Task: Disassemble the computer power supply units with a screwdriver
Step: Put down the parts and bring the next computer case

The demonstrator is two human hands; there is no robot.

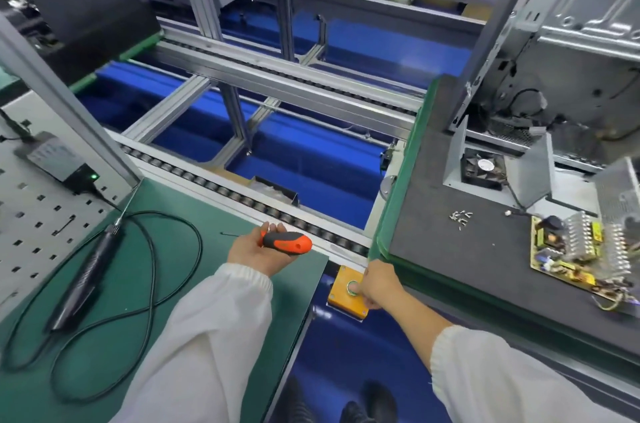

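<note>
My left hand (pixel 258 249) lies palm up over the green mat (pixel 194 284) and holds an orange and black screwdriver (pixel 287 242) by its handle. My right hand (pixel 377 284) is curled, with its tip pressing the green button (pixel 352 287) on a yellow box (pixel 341 301) at the bench edge. To the right, on a dark grey pallet (pixel 450 232), lies an opened power supply: a circuit board with heatsinks (pixel 571 249), a grey cover with a fan (pixel 483 166), a perforated metal shell (pixel 620 194) and a small pile of screws (pixel 460 217).
An electric screwdriver (pixel 86 267) with a looped black cable lies on the mat at the left, beside a white pegboard (pixel 31 222) and a power adapter (pixel 55 159). A roller conveyor (pixel 242 194) runs behind the mat. A bare computer chassis (pixel 571 42) stands at the upper right.
</note>
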